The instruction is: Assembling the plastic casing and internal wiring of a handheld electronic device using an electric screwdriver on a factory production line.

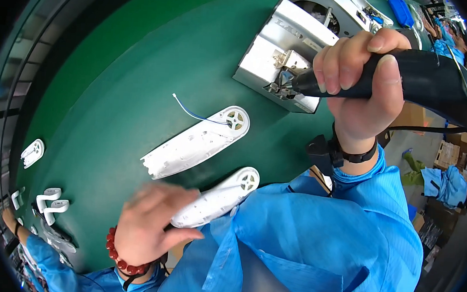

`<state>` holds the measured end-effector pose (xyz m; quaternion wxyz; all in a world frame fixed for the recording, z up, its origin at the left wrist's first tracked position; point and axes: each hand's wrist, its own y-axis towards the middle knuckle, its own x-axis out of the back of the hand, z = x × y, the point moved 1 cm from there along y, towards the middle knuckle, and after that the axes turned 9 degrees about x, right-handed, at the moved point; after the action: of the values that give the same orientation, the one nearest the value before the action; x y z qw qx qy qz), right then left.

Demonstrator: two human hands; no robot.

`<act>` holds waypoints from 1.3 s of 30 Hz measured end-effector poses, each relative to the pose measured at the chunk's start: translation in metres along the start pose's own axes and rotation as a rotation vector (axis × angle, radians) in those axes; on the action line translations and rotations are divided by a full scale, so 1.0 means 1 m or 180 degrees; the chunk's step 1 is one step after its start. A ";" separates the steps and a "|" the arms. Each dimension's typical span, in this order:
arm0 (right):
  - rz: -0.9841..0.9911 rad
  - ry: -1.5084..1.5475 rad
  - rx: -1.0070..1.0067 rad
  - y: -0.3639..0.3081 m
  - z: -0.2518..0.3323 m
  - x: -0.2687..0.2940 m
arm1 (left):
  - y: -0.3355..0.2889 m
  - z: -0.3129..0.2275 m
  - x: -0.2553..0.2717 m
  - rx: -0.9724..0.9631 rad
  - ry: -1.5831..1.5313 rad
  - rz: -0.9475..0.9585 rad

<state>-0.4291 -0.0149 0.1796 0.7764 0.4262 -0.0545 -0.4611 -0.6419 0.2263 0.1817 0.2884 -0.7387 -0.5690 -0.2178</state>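
Observation:
My right hand (360,73) is wrapped round a black electric screwdriver (414,78) with a cord. The screwdriver's tip meets the metal pickup part (288,76) at the front of a silver box-shaped screw feeder (286,32). Blurred by motion, my left hand (154,216) hovers at the left end of a white plastic shell (221,200), its thumb apart from its smeared fingers. That shell lies close to my body and looks sharp while the hand is blurred. Farther up, a second white shell (195,146) has a round slotted end and a thin blue-and-white wire (192,111) leading out.
All this stands on a green work mat (109,120). At the far left lie a small white shell (33,153) and several white curved parts (53,206), near a co-worker's blue sleeve (54,266). A blue bin (401,11) stands at the back right. Other people work beyond.

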 end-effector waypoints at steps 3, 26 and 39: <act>-0.0088 -0.0048 -0.0041 -0.002 -0.004 -0.005 | 0.037 -0.005 0.000 0.0195 0.1240 -0.1067; 0.0504 0.0109 -0.0944 -0.049 -0.025 -0.056 | 0.064 0.049 -0.026 0.0554 0.0291 -0.0675; 0.0438 0.0329 -0.1210 -0.055 -0.038 -0.057 | 0.069 0.054 -0.025 0.0607 0.0279 -0.0646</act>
<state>-0.4804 0.0405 0.1340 0.8743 0.2903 0.0444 -0.3865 -0.5820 0.2321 0.1132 0.3584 -0.6363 -0.6457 -0.2229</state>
